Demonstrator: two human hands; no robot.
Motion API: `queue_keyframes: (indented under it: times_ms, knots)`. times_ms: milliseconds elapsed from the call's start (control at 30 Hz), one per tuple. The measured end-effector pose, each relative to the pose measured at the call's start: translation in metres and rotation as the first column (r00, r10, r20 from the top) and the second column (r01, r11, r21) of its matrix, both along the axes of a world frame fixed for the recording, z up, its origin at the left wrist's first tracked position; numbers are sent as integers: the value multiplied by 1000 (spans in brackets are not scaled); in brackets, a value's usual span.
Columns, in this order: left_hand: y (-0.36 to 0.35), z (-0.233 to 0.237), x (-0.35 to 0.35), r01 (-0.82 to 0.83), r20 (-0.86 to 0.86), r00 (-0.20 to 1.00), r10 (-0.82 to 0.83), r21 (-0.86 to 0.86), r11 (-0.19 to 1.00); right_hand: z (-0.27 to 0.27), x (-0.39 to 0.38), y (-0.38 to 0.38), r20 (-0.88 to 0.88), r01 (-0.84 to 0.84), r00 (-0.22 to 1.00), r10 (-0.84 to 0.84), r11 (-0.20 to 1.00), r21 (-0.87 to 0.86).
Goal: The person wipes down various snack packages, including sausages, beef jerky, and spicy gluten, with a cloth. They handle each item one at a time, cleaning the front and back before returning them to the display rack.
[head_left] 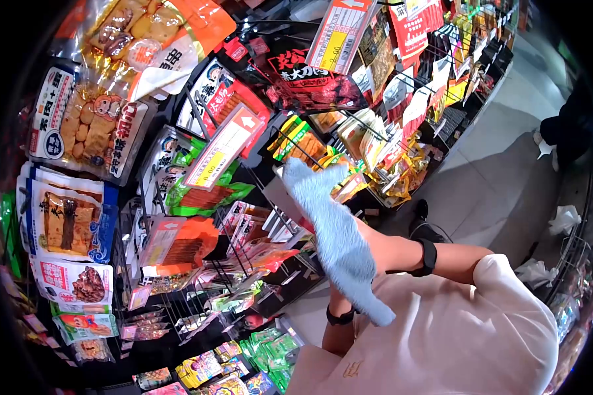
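Observation:
A fuzzy blue-grey cloth (342,240) lies over both of my hands in front of the shelf racks. My right hand (370,245), with a dark band on its wrist, is against the cloth's right side, and its fingers are hidden. Below the cloth is my left hand (340,301), also with a dark wristband; its fingers are covered too. Whether either hand grips the cloth cannot be made out. Close to the cloth's upper end hang yellow and green snack packets (303,140).
Hanging racks of packaged food fill the left and top, with price tags (219,148) jutting out. Green packets (270,355) lie low down. A grey tiled floor (487,178) runs along the right, where a person in dark clothing (573,128) is partly visible. A wire rack (576,243) stands at the right edge.

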State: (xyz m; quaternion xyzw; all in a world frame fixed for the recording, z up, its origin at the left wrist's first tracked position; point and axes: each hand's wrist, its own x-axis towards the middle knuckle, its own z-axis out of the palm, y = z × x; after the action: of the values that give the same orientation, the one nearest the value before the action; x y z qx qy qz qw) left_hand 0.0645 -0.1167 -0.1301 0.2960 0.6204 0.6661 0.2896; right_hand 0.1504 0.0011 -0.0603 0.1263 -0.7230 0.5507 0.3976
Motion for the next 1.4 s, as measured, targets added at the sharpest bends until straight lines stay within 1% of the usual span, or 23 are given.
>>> queue_keyframes:
  times_ms: [33, 67, 167, 233, 267, 333, 400, 433, 500, 667, 733, 800, 867, 900, 933, 967, 1000, 1033, 1100, 1200, 1233, 1333, 1400]
  knots:
    - [12, 16, -5, -41, -32, 999, 42, 35, 999, -8, 4, -3, 112, -111, 983, 144, 960, -257]
    - [22, 29, -9, -80, -59, 995, 85, 79, 994, -15, 8, -2, 241, -146, 950, 200, 964, -224]
    - [46, 62, -15, -194, -71, 974, 217, 237, 952, -29, 3, -12, 194, -168, 954, 227, 945, -281]
    - [49, 70, -32, -314, -369, 881, 295, 10, 949, 7, 10, -9, 320, -81, 862, 394, 729, -679]
    - [49, 72, -36, -322, -366, 879, 306, 16, 946, 1, 10, -9, 286, -32, 904, 316, 720, -694]
    - [49, 74, -42, -401, -409, 837, 364, -5, 916, 20, 3, 4, 95, -109, 911, 402, 457, -883]
    - [45, 74, -47, -347, -331, 869, 368, 125, 930, 17, -4, 20, 250, 59, 947, 203, 654, -754]
    - [43, 75, -49, -352, -257, 885, 389, 179, 919, 19, -4, 28, 282, 76, 942, 180, 705, -706]
    - [42, 80, -50, -384, -264, 870, 416, 166, 908, 25, -6, 45, 339, 71, 926, 165, 807, -586]
    - [44, 84, -53, -403, -265, 847, 460, 244, 882, 16, -20, 67, 343, 97, 934, 97, 857, -507]
    - [44, 87, -58, -373, -357, 818, 450, 266, 889, 13, -25, 77, 379, 77, 920, 100, 902, -424]
    - [48, 93, -62, -414, -392, 784, 481, 247, 876, 9, -32, 81, 333, 68, 935, 123, 858, -509]
    - [55, 94, -67, -395, -402, 806, 434, 180, 901, 1, -39, 89, 423, 130, 895, 141, 825, -550]
    - [59, 96, -69, -379, -390, 810, 439, 222, 898, 3, -46, 91, 416, 147, 908, 54, 888, -436]
    - [59, 95, -72, -360, -423, 800, 425, 227, 905, 4, -52, 91, 313, 229, 932, -180, 965, -127]
    - [60, 96, -72, -372, -406, 809, 425, 207, 905, 7, -52, 88, 293, 147, 956, -8, 876, -459]
    - [60, 99, -71, -382, -386, 819, 424, 183, 906, 17, -52, 85, 220, 65, 964, 148, 672, -738]
    - [59, 98, -70, -393, -383, 820, 426, 165, 905, 14, -52, 86, 229, 68, 960, 160, 662, -747]
    - [59, 100, -68, -455, -390, 796, 463, 120, 882, 13, -51, 95, 330, 41, 925, 191, 810, -584]
    - [68, 108, -69, -461, -381, 778, 500, 195, 866, 14, -57, 97, 333, 67, 930, 154, 821, -567]
    - [70, 110, -67, -490, -384, 763, 520, 181, 853, 13, -58, 95, 269, 30, 937, 223, 715, -698]
    - [68, 98, -71, -476, -370, 802, 470, 80, 876, 10, -59, 98, 305, 55, 933, 193, 760, -648]
    - [75, 99, -68, -465, -395, 789, 470, 116, 878, 8, -56, 100, 293, 44, 930, 222, 723, -689]
